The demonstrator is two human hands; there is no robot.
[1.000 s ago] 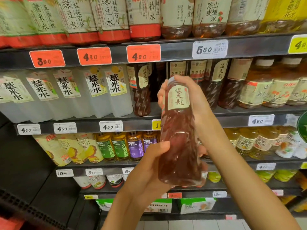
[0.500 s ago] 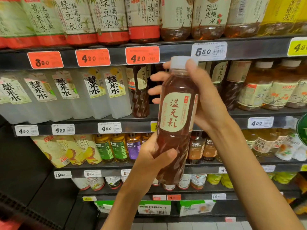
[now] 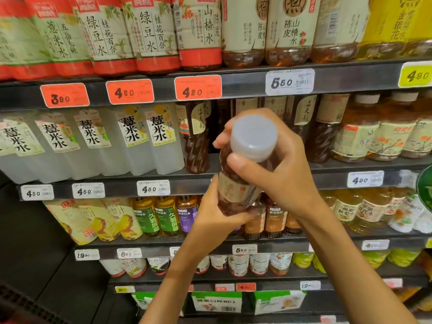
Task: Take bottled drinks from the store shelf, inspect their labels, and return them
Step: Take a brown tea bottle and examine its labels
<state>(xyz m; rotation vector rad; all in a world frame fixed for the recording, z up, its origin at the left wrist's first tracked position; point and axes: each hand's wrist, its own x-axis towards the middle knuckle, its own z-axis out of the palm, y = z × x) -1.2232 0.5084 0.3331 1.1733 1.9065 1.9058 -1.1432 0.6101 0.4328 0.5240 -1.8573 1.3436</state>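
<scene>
Both hands [image 3: 245,190] grip the tilted bottle [image 3: 236,183] – label blurred, base hidden

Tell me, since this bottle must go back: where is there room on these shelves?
A dark gap on the second shelf, between the lone dark bottle and the matching bottles behind the right hand. Elsewhere rows stand packed, notably the white bottles.

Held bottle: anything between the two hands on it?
Head view: only the bottle's own cream label band and dark drink. The right hand grips below the white cap; the left hand cups the base.
</scene>
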